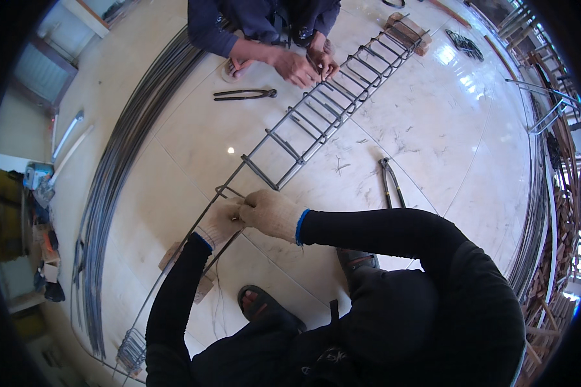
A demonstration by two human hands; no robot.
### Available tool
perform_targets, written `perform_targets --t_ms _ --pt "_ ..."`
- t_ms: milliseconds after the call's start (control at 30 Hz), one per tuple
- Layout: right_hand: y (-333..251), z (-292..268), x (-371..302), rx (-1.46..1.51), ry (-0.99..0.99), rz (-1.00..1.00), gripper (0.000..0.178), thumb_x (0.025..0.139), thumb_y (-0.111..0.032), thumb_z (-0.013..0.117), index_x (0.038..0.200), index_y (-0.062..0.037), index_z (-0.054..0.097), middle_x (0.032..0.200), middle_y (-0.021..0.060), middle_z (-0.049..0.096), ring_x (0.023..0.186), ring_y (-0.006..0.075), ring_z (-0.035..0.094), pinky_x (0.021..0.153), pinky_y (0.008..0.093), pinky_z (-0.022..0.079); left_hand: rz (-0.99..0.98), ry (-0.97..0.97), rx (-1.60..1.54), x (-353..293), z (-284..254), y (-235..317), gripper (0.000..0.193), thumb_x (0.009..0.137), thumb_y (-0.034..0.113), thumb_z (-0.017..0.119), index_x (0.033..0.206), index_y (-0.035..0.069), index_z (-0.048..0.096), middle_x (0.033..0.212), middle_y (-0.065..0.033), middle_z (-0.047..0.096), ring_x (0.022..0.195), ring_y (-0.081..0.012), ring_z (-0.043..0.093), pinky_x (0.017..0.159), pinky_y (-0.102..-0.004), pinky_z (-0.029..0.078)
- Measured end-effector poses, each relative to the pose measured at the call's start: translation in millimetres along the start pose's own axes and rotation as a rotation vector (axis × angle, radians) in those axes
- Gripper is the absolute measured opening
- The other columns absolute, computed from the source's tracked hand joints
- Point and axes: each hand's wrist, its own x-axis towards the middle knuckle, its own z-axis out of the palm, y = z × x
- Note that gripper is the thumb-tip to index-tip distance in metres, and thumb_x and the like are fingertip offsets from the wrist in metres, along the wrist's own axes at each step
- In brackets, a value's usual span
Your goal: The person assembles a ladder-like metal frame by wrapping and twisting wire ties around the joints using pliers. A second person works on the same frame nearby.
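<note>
My left hand [219,222] and my right hand [271,211], in off-white knit gloves with blue cuffs, meet at the near part of a long rebar cage [259,173]. The fingers of both are closed together beside a stirrup [223,191]; what they pinch is hidden. The cage runs diagonally from lower left to upper right, its rectangular stirrups set along the long bars. Across from me, a co-worker's bare hands [303,68] work at the cage's far side, the fingers around a thin dark tool or wire.
Pincers [261,94] lie beyond the cage, and a second pair [386,169] lies to the right of my hands. Blocks [414,33] prop the cage's far end. Long steel bars [119,148] line the left. Bunched stirrups [132,351] sit at lower left.
</note>
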Motion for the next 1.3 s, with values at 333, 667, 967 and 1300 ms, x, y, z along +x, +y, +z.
perform_targets --t_ms 333,667,967,1300 --pt "21.9 35.7 -18.3 -0.183 0.074 -0.43 0.027 0.096 -0.025 0.063 0.098 0.0 0.074 0.092 0.0242 0.073 0.088 0.0426 0.072 0.082 0.0498 0.057 0.355 0.507 0.318 -7.0 48.3 -24.7 0.015 0.078 0.011 0.08 0.092 0.015 0.078 0.088 -0.0055 0.074 0.079 -0.0283 0.073 0.068 -0.0365 0.058" --pt "94.6 3.6 -48.8 -0.138 -0.081 -0.152 0.04 0.108 -0.039 0.057 0.113 -0.0037 0.075 0.099 0.0172 0.076 0.089 0.0307 0.073 0.084 0.0434 0.058 0.273 0.528 0.19 -2.7 55.1 0.8 0.023 0.071 -0.001 0.075 0.089 0.013 0.077 0.089 -0.0052 0.073 0.084 -0.0263 0.073 0.074 -0.04 0.057" --pt "214.8 -109.7 -77.0 0.036 0.746 0.135 0.04 0.097 -0.032 0.079 0.118 0.0007 0.074 0.107 0.0156 0.079 0.099 0.0258 0.074 0.088 0.0385 0.058 0.191 0.122 -0.587 -48.9 29.8 0.7 0.021 0.081 -0.005 0.068 0.097 0.001 0.078 0.113 -0.0156 0.075 0.103 -0.0308 0.071 0.092 -0.0413 0.056" --pt "260.6 -94.6 -119.4 -0.653 0.912 0.577 0.038 0.083 -0.019 0.083 0.114 -0.0009 0.07 0.132 0.0245 0.059 0.123 0.0454 0.058 0.103 0.0531 0.051 -0.136 0.221 -0.31 -73.8 51.5 21.1 0.028 0.088 0.01 0.081 0.114 0.002 0.075 0.103 -0.0093 0.072 0.093 -0.0179 0.069 0.082 -0.0307 0.055"
